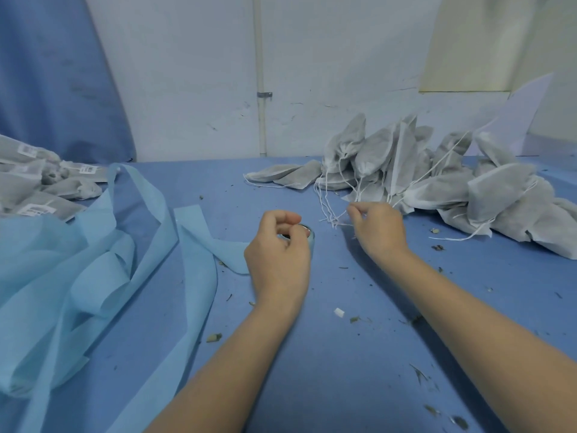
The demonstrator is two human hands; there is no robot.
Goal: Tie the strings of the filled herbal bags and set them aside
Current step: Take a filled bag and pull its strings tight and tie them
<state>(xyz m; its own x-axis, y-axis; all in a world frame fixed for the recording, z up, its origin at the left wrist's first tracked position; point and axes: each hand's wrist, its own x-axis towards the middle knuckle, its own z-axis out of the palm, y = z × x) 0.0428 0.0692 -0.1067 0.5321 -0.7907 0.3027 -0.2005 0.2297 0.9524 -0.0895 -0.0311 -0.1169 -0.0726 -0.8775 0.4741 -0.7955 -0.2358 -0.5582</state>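
Blue table [312,354]: strings [326,204] trailing toward hands [379,229].

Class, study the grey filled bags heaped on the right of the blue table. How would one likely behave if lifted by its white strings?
The grey bags slump and crease over one another, so one would probably sag rather than hold shape. Thin white strings suggest each is fairly light. Herb crumbs on the table hint that loose bits may shed when handled.

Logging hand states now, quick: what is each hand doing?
Left hand: fingers curled round a small light blue roll.
Right hand: pinching the white strings of the bags.
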